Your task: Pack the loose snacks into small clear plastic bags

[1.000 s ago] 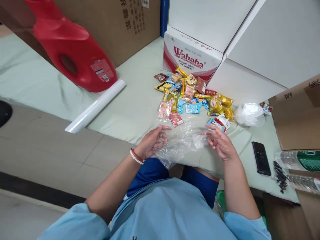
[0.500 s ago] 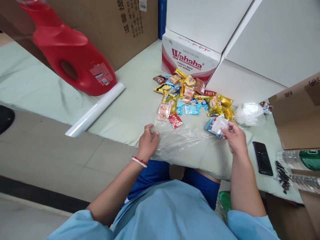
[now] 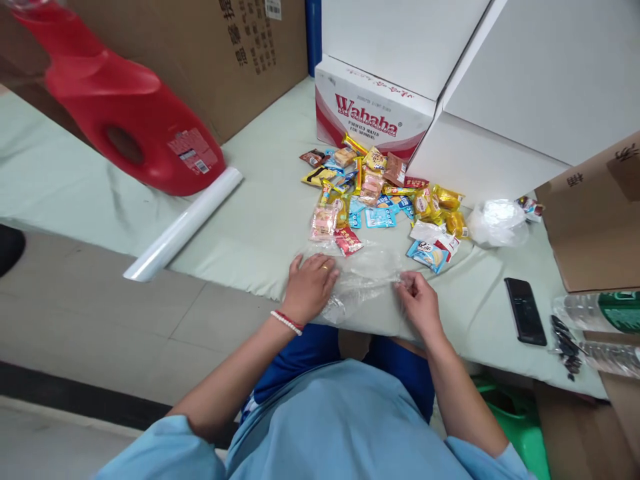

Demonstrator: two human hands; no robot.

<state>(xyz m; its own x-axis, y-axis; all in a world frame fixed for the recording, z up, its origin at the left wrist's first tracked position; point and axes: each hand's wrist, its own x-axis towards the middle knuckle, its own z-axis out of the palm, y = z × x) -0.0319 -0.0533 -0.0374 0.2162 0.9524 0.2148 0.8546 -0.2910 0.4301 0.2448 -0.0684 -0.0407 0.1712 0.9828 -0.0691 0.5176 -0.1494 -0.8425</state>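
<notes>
A thin clear plastic bag [image 3: 367, 273] lies crumpled at the table's front edge, between my hands. My left hand [image 3: 311, 287] rests palm down on its left side, fingers stretched out. At the bag's right edge, the thumb and forefinger of my right hand [image 3: 421, 305] pinch the film. Just beyond the bag is a pile of small wrapped snacks, including a pink-topped packet [image 3: 324, 220], a red packet [image 3: 347, 241] and a light blue packet [image 3: 380, 217]. Another blue packet [image 3: 428, 255] lies beyond my right hand, beside a whitish wrapper [image 3: 427, 232].
A white plastic roll [image 3: 185, 223] and a large red jug [image 3: 135, 113] stand to the left. Behind the snacks is a Wahaba-style printed water carton [image 3: 370, 110]. To the right are a bunched plastic bag [image 3: 499, 223], a phone [image 3: 525, 311] and a clear bottle [image 3: 575, 310].
My right hand has let go of the whitish wrapper by the blue packet and moved left and nearer to me, onto the clear bag. My left hand has shifted right and flattened on the bag.
</notes>
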